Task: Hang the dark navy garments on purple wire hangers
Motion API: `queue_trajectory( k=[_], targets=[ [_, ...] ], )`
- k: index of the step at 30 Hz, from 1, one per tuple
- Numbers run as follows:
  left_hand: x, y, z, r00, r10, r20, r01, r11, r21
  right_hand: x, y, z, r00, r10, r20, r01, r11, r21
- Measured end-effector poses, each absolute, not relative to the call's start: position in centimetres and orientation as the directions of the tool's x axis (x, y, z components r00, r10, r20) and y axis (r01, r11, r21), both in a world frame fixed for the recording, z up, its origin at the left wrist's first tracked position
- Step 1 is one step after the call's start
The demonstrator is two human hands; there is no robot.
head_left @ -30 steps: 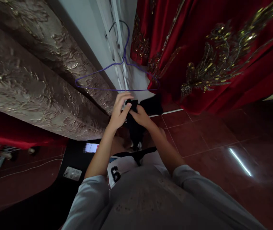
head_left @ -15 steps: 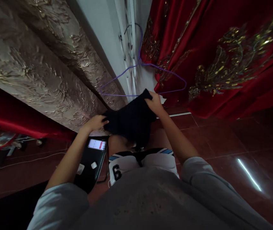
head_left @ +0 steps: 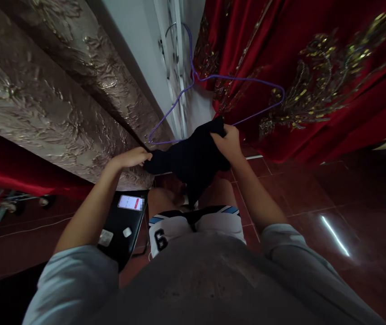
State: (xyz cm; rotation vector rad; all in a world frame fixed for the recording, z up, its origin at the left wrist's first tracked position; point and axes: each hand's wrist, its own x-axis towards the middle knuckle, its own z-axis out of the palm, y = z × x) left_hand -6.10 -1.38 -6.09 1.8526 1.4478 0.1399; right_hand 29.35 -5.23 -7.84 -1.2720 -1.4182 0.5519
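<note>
Both hands grip one black cloth [head_left: 193, 158], and I see it stretched between them in front of the body. I have the left hand [head_left: 132, 158] pinching the cloth's left end, fingers curled over it. The right hand [head_left: 228, 142] is closed on the upper right corner, held higher than the left. A purple hanger [head_left: 213, 79] hangs from a door fitting just behind the cloth; its lower wire passes right behind the cloth's top edge, and I cannot tell whether they touch. Red curtain [head_left: 314, 67] with gold embroidery hangs to the right. Below the left arm, a phone [head_left: 130, 202] lies lit on a dark surface.
</note>
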Motion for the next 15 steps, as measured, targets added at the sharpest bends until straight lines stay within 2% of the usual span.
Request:
queue_trajectory(
  k=[1,2,4,5,7,9,11,13,15],
  targets=[
    [-6.6,-1.4,-6.4,0.357,0.882,-0.308,0.747,-0.072,0.661,29.3,-5.2,-7.9,0.164,0.906,0.390,0.383,0.306,-0.872],
    [-6.9,-1.5,-6.3,0.347,0.919,-0.188,0.698,-0.119,0.707,29.0,-5.2,-7.9,0.159,0.914,0.373,0.379,0.292,-0.878],
    [-6.8,-1.6,-5.0,0.272,0.953,0.131,0.600,-0.274,0.751,28.1,-5.1,-8.1,0.164,0.924,0.346,0.377,0.266,-0.887],
    [-6.3,-1.8,-4.0,0.243,0.934,0.261,0.564,-0.355,0.746,27.4,-5.1,-8.2,0.166,0.927,0.337,0.377,0.256,-0.890],
    [-4.7,-2.1,-1.6,0.258,0.876,0.407,0.539,-0.480,0.692,26.3,-5.4,-8.3,0.148,0.932,0.331,0.370,0.258,-0.893],
    [-3.0,-2.4,0.3,0.349,0.814,0.464,0.563,-0.578,0.591,25.8,-6.0,-8.2,0.100,0.927,0.361,0.363,0.304,-0.881],
    [-1.9,-2.4,1.4,0.424,0.775,0.469,0.611,-0.626,0.484,26.7,-6.6,-7.7,0.108,0.881,0.460,0.380,0.391,-0.838],
    [-1.7,-2.1,1.9,0.457,0.774,0.438,0.652,-0.627,0.427,29.1,-7.2,-6.7,0.208,0.791,0.575,0.430,0.455,-0.780],
    [-2.1,-1.7,2.0,0.474,0.784,0.401,0.676,-0.616,0.405,32.6,-7.5,-5.2,0.307,0.722,0.619,0.470,0.450,-0.759]
  ],
)
